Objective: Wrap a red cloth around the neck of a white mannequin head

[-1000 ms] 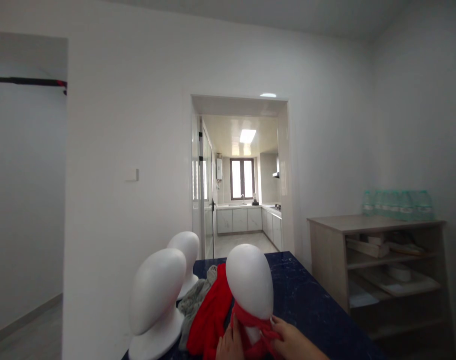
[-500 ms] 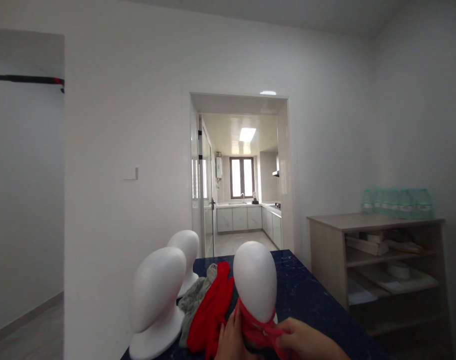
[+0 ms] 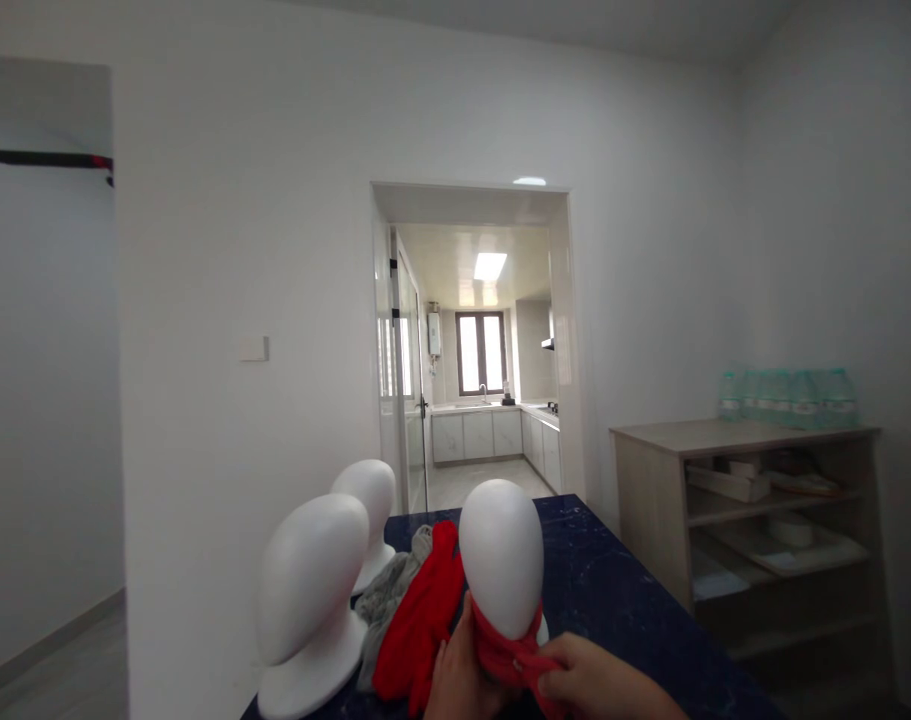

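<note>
A white mannequin head (image 3: pixel 502 555) stands upright on the dark blue table before me. Around its neck is a red scarf (image 3: pixel 500 645), partly hidden by my fingers. My right hand (image 3: pixel 594 675), at the right of the neck, pinches the scarf between thumb and fingers. On the other side, my left hand (image 3: pixel 455 670) presses against the scarf at the neck, its fingers closed on the cloth. Beside that hand lies a bright red cloth (image 3: pixel 417 625) on a grey knitted one (image 3: pixel 387 590).
Two more white mannequin heads, a near one (image 3: pixel 316 570) and a farther one (image 3: pixel 369 490), stand at the left. The blue marbled table (image 3: pixel 605 570) narrows toward a kitchen doorway. At the right is a wooden shelf unit (image 3: pixel 650 500) topped with water bottles (image 3: pixel 800 398).
My right hand has shifted slightly left with the scarf end, and the scarf sits closer around the neck. The whole view has moved a little.
</note>
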`<control>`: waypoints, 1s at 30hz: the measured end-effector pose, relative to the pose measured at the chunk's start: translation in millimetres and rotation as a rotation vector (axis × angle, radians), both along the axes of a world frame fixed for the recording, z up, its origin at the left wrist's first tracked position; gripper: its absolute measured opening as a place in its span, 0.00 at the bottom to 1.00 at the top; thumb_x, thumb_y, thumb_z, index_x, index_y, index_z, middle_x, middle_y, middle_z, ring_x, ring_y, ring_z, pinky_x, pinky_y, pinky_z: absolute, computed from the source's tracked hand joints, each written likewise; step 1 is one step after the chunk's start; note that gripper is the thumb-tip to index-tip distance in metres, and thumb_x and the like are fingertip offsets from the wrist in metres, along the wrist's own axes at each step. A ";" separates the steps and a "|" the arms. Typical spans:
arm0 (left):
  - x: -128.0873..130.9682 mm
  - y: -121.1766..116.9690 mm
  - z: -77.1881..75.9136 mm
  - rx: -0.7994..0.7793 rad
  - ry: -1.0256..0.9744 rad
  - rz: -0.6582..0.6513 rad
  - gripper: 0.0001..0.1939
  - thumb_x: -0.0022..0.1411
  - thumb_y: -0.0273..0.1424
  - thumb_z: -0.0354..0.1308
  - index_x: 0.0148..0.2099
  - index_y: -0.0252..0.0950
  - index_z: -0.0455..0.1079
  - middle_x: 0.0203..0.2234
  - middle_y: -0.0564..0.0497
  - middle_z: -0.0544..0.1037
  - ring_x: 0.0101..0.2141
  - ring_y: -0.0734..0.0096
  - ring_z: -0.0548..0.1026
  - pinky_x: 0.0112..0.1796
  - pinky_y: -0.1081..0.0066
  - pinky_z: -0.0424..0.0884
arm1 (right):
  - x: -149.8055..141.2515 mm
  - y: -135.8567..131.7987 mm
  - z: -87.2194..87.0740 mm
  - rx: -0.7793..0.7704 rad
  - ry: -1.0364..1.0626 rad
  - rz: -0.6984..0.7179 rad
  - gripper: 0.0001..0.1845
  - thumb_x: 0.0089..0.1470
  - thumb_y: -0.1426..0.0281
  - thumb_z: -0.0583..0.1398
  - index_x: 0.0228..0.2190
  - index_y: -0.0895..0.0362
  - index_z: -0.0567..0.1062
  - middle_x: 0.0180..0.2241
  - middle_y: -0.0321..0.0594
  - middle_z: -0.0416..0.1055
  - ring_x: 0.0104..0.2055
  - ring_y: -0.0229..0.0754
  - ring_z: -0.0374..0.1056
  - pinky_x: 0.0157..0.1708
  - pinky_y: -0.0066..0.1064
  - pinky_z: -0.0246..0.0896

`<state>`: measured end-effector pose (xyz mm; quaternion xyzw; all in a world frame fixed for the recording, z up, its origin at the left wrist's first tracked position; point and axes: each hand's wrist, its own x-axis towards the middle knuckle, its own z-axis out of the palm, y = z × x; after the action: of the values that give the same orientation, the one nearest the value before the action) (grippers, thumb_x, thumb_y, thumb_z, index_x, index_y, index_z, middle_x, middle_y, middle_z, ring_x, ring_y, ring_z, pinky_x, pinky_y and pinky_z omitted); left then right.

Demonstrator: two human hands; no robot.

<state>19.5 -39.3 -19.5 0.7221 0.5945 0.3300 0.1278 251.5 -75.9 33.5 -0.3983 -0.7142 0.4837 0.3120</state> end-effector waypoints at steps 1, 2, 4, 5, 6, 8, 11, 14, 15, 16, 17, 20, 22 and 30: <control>0.1 -2.3 2.9 0.010 -0.034 -0.012 0.65 0.49 0.45 0.71 0.81 0.38 0.42 0.75 0.35 0.63 0.72 0.34 0.63 0.69 0.48 0.60 | 2.2 1.1 -0.1 0.014 -0.013 0.000 0.09 0.45 0.72 0.58 0.23 0.55 0.81 0.21 0.31 0.73 0.24 0.35 0.60 0.26 0.27 0.49; 0.3 -3.8 4.6 0.013 -0.057 -0.016 0.65 0.49 0.44 0.71 0.81 0.38 0.41 0.74 0.34 0.64 0.71 0.33 0.65 0.69 0.47 0.61 | 5.4 2.1 -0.2 0.022 -0.027 -0.001 0.10 0.45 0.72 0.58 0.24 0.55 0.81 0.21 0.31 0.73 0.23 0.35 0.60 0.25 0.26 0.48; 0.6 -3.3 4.3 0.003 -0.058 0.006 0.67 0.48 0.43 0.72 0.81 0.37 0.39 0.74 0.33 0.64 0.70 0.33 0.66 0.71 0.42 0.56 | 14.6 4.3 -0.2 0.030 -0.050 -0.008 0.10 0.46 0.72 0.58 0.24 0.55 0.81 0.21 0.30 0.73 0.22 0.34 0.59 0.24 0.26 0.47; 0.5 -1.6 2.5 -0.004 -0.046 0.019 0.68 0.47 0.42 0.72 0.81 0.37 0.37 0.75 0.33 0.63 0.71 0.33 0.65 0.72 0.40 0.53 | 20.7 6.0 -0.5 0.027 -0.064 -0.015 0.10 0.46 0.72 0.58 0.24 0.55 0.82 0.21 0.31 0.73 0.22 0.34 0.59 0.24 0.26 0.47; 0.3 0.8 0.2 -0.012 -0.037 0.027 0.70 0.46 0.41 0.73 0.81 0.37 0.35 0.75 0.33 0.62 0.71 0.34 0.64 0.73 0.38 0.49 | 27.8 8.4 -1.0 0.017 -0.083 -0.027 0.11 0.47 0.72 0.58 0.25 0.55 0.82 0.21 0.32 0.75 0.22 0.35 0.60 0.24 0.26 0.48; -0.8 5.9 -4.4 -0.033 -0.027 0.028 0.73 0.45 0.40 0.73 0.81 0.38 0.31 0.76 0.34 0.61 0.73 0.36 0.62 0.74 0.37 0.45 | 44.8 15.7 -3.3 0.013 -0.176 -0.100 0.14 0.49 0.72 0.57 0.28 0.55 0.84 0.23 0.34 0.78 0.22 0.37 0.64 0.24 0.27 0.50; -2.9 9.9 -8.0 -0.062 -0.018 0.041 0.76 0.42 0.36 0.74 0.81 0.37 0.28 0.75 0.36 0.62 0.74 0.39 0.60 0.75 0.41 0.43 | 73.9 32.9 -9.5 0.091 -0.345 -0.320 0.13 0.51 0.74 0.57 0.28 0.56 0.83 0.24 0.37 0.79 0.24 0.40 0.69 0.25 0.29 0.49; -3.5 9.0 -8.0 -0.064 -0.021 0.054 0.76 0.43 0.34 0.74 0.81 0.34 0.28 0.77 0.35 0.58 0.74 0.40 0.60 0.75 0.43 0.40 | 99.9 50.2 -15.8 0.190 -0.425 -0.492 0.10 0.52 0.77 0.59 0.25 0.57 0.79 0.27 0.41 0.80 0.31 0.43 0.73 0.30 0.31 0.51; -3.1 8.4 -7.9 -0.064 -0.023 0.056 0.75 0.43 0.34 0.74 0.81 0.33 0.28 0.77 0.35 0.58 0.74 0.40 0.60 0.75 0.44 0.40 | 106.5 54.5 -17.2 0.207 -0.446 -0.531 0.10 0.54 0.77 0.59 0.26 0.56 0.79 0.30 0.42 0.81 0.33 0.44 0.74 0.33 0.31 0.52; -2.5 7.8 -8.0 -0.065 -0.024 0.059 0.75 0.43 0.34 0.74 0.81 0.33 0.28 0.77 0.35 0.58 0.74 0.41 0.60 0.75 0.45 0.39 | 111.5 57.8 -18.1 0.224 -0.470 -0.570 0.10 0.55 0.77 0.59 0.27 0.56 0.79 0.32 0.44 0.82 0.36 0.46 0.75 0.34 0.32 0.53; -1.6 7.3 -8.3 -0.067 -0.023 0.068 0.75 0.43 0.34 0.74 0.81 0.32 0.28 0.76 0.35 0.59 0.74 0.41 0.60 0.75 0.46 0.38 | 114.8 60.1 -18.9 0.240 -0.493 -0.609 0.10 0.58 0.76 0.58 0.29 0.55 0.79 0.33 0.45 0.83 0.38 0.48 0.76 0.36 0.34 0.54; 1.3 6.2 -8.8 -0.059 -0.026 0.096 0.73 0.44 0.33 0.73 0.81 0.31 0.31 0.76 0.38 0.61 0.75 0.43 0.58 0.76 0.50 0.37 | 112.4 63.9 -22.0 0.285 -0.550 -0.712 0.14 0.65 0.72 0.53 0.36 0.53 0.79 0.36 0.49 0.83 0.41 0.53 0.79 0.39 0.37 0.58; 3.0 5.6 -8.3 -0.051 -0.033 0.086 0.71 0.44 0.33 0.72 0.81 0.32 0.33 0.77 0.39 0.58 0.75 0.45 0.57 0.76 0.49 0.37 | 101.1 65.5 -26.5 0.309 -0.570 -0.720 0.16 0.65 0.73 0.51 0.40 0.52 0.79 0.38 0.49 0.84 0.43 0.54 0.80 0.42 0.38 0.62; 7.0 4.2 -4.8 -0.103 -0.014 0.064 0.72 0.41 0.36 0.69 0.81 0.33 0.33 0.79 0.39 0.52 0.76 0.45 0.54 0.76 0.42 0.36 | 50.2 50.7 -14.2 0.872 -0.154 -0.816 0.36 0.39 0.79 0.54 0.51 0.53 0.82 0.58 0.47 0.77 0.66 0.55 0.68 0.69 0.53 0.60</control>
<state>26.6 -35.1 -24.3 0.6927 0.6327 0.3080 0.1582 301.7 -25.2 19.3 -0.5097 -0.6567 -0.0428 0.5542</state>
